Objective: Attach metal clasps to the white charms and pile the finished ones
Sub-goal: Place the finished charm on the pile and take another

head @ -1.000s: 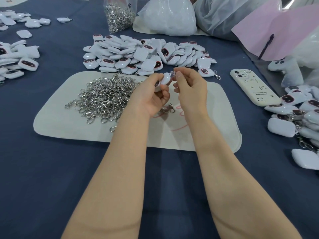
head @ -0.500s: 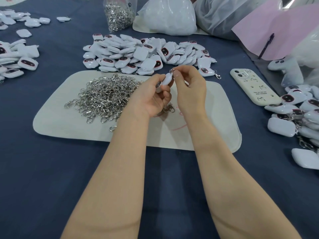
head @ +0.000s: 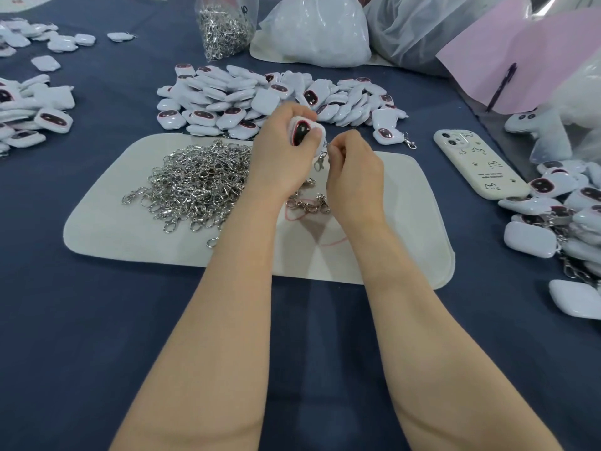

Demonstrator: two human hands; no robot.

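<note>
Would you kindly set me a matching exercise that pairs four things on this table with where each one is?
Things:
1. heap of loose clasps
2. phone
3. dark-faced charm
4. bag of clasps

Places:
A. farther away, behind the pile of charms
B. on the cream mat
C. gripped in the left hand
D. on the blue cloth, right of the cream mat

Pairs: 1-B, 2-D, 3-C, 4-A.

The right hand pinches a hanging clasp at that charm.
</note>
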